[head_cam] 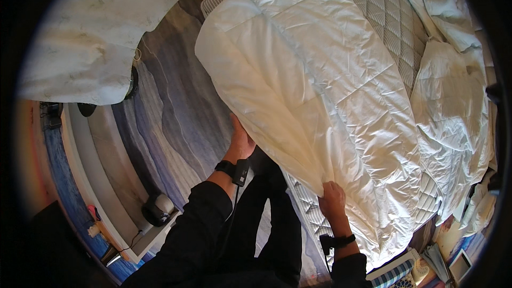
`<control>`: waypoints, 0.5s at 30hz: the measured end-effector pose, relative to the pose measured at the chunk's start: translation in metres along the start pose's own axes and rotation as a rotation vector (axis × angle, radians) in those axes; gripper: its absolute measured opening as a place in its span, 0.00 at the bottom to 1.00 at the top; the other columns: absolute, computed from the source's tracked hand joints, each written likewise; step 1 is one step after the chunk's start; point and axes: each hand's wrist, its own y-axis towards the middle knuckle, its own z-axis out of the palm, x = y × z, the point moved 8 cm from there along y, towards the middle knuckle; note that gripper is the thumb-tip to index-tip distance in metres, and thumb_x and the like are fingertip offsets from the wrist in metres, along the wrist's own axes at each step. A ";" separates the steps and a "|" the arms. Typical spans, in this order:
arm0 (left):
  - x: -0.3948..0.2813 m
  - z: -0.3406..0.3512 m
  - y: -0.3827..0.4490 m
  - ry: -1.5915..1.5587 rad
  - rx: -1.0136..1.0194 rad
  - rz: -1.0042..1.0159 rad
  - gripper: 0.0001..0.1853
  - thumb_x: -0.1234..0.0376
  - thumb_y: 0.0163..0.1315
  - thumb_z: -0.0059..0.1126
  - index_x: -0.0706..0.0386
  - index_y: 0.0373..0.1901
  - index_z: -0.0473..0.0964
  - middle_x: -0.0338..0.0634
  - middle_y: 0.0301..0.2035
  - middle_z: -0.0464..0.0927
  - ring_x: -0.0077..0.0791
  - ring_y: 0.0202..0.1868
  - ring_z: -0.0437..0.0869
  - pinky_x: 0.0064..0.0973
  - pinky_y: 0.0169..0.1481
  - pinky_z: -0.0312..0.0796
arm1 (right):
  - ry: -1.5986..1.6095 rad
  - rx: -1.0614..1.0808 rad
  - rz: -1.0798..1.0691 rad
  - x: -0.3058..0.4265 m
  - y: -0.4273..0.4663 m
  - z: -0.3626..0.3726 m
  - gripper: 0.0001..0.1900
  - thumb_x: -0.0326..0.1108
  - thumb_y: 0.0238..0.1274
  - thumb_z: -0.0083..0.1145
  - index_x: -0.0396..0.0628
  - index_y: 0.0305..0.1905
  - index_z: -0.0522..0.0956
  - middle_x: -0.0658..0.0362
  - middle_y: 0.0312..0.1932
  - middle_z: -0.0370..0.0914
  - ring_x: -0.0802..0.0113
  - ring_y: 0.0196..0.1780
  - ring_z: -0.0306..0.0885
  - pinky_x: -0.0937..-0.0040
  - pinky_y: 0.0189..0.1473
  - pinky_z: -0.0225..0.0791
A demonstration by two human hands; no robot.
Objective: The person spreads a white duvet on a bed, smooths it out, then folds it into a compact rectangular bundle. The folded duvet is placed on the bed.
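Observation:
A white quilted duvet (304, 72) lies loosely across a bed in front of me, its near side lifted into a long raised fold. My right hand (333, 200) pinches the duvet's edge near the front, and creases fan out from that grip. Farther along the same edge is my left hand (242, 140), holding it from the outer side; some of its fingers are hidden by the fabric. Under the duvet, a quilted, striped mattress (372, 4) shows at the far side and near my right wrist.
More crumpled white bedding (452, 100) covers the right side. A patterned floor (176, 68) runs left of the bed, beside a low white shelf unit (92, 160) with a round dark object (158, 210). Pale cloth (88, 36) hangs at upper left. Folded textiles (396, 274) sit at lower right.

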 end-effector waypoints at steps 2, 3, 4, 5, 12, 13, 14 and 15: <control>-0.026 0.008 0.004 -0.093 0.010 0.072 0.49 0.24 0.68 0.42 0.49 0.78 0.64 0.39 0.70 0.73 0.40 0.70 0.74 0.43 0.72 0.70 | 0.118 0.017 -0.011 0.006 -0.005 -0.006 0.11 0.28 0.49 0.65 0.44 0.40 0.78 0.48 0.34 0.79 0.43 0.41 0.80 0.45 0.42 0.73; -0.034 0.019 0.007 -0.131 -0.023 0.045 0.48 0.26 0.69 0.42 0.49 0.79 0.63 0.40 0.71 0.71 0.41 0.71 0.72 0.43 0.74 0.68 | 0.121 0.044 -0.013 0.006 -0.007 -0.009 0.12 0.28 0.49 0.65 0.44 0.40 0.78 0.48 0.34 0.79 0.43 0.42 0.80 0.45 0.42 0.73; -0.043 0.032 0.011 -0.166 -0.053 0.019 0.47 0.27 0.71 0.43 0.50 0.79 0.62 0.41 0.73 0.69 0.42 0.73 0.70 0.43 0.76 0.66 | 0.126 0.066 -0.016 0.005 -0.010 -0.012 0.12 0.28 0.49 0.65 0.43 0.40 0.78 0.48 0.34 0.80 0.43 0.42 0.80 0.45 0.42 0.73; -0.050 0.046 0.013 -0.200 -0.083 -0.009 0.47 0.28 0.72 0.44 0.50 0.80 0.61 0.42 0.74 0.68 0.42 0.74 0.68 0.43 0.77 0.63 | 0.130 0.088 -0.016 0.004 -0.014 -0.014 0.12 0.28 0.49 0.66 0.43 0.40 0.78 0.48 0.34 0.80 0.43 0.42 0.81 0.46 0.42 0.73; -0.172 0.089 0.050 0.084 0.044 0.289 0.35 0.46 0.78 0.50 0.58 0.76 0.65 0.46 0.69 0.74 0.45 0.68 0.77 0.43 0.74 0.70 | 0.192 0.104 -0.116 0.032 -0.020 -0.031 0.14 0.36 0.49 0.72 0.47 0.39 0.78 0.53 0.34 0.80 0.48 0.42 0.82 0.49 0.41 0.74; -0.187 0.089 0.053 0.119 0.038 0.296 0.34 0.46 0.78 0.50 0.58 0.76 0.66 0.46 0.69 0.74 0.45 0.69 0.76 0.43 0.74 0.69 | 0.219 0.097 -0.117 0.033 -0.021 -0.032 0.13 0.36 0.50 0.72 0.47 0.39 0.78 0.53 0.34 0.79 0.48 0.42 0.82 0.49 0.41 0.74; -0.205 0.090 0.057 0.155 0.031 0.303 0.34 0.46 0.78 0.50 0.58 0.75 0.66 0.47 0.69 0.74 0.45 0.69 0.76 0.43 0.74 0.69 | 0.248 0.109 -0.102 0.033 -0.019 -0.030 0.13 0.37 0.51 0.72 0.47 0.39 0.79 0.53 0.34 0.80 0.48 0.42 0.82 0.49 0.42 0.74; -0.210 0.098 0.063 0.181 0.031 0.295 0.33 0.47 0.78 0.50 0.59 0.75 0.66 0.47 0.70 0.74 0.45 0.69 0.76 0.43 0.75 0.69 | 0.263 0.123 -0.074 0.028 -0.021 -0.028 0.13 0.38 0.53 0.72 0.47 0.39 0.80 0.52 0.35 0.81 0.47 0.43 0.82 0.49 0.43 0.74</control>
